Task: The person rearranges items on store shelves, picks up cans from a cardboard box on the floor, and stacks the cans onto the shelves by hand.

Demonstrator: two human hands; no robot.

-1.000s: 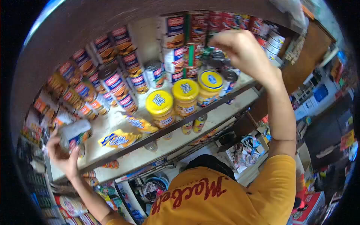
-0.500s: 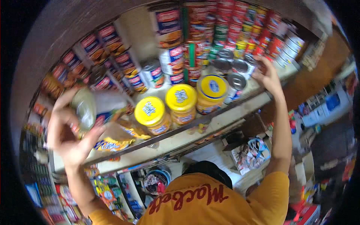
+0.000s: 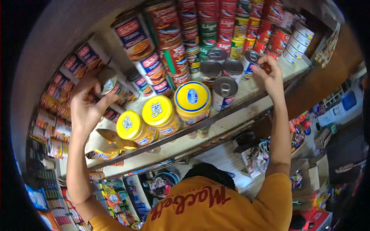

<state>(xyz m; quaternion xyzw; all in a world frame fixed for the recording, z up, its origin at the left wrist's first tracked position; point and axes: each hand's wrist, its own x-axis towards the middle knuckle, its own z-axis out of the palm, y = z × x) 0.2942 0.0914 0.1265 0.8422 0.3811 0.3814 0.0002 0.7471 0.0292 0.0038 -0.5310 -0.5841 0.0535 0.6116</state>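
On the left of the shelf, my left hand (image 3: 88,109) has its thumb and fingers around a can (image 3: 111,85) whose metal end faces up. My right hand (image 3: 271,75) grips an upright can (image 3: 250,63) by its right side. Left of it, several short cans with silver lids stand together, one of them (image 3: 225,93) nearer the shelf edge. Yellow-lidded jars stand in the middle, among them a blue-rimmed one (image 3: 192,102) and a smaller one (image 3: 129,125). A yellow snack pack (image 3: 106,148) lies below my left hand.
Stacked cans (image 3: 138,42) rise behind the jars, with red cans (image 3: 277,40) and white-banded cans (image 3: 298,44) at the right. The shelf's dark front edge (image 3: 181,133) crosses below. Packets (image 3: 113,198) and an open box (image 3: 316,173) are lower down.
My left hand has moved right and up across the shelf with the can. My right hand came down from above the cans to the one at the right. The view has shifted too.
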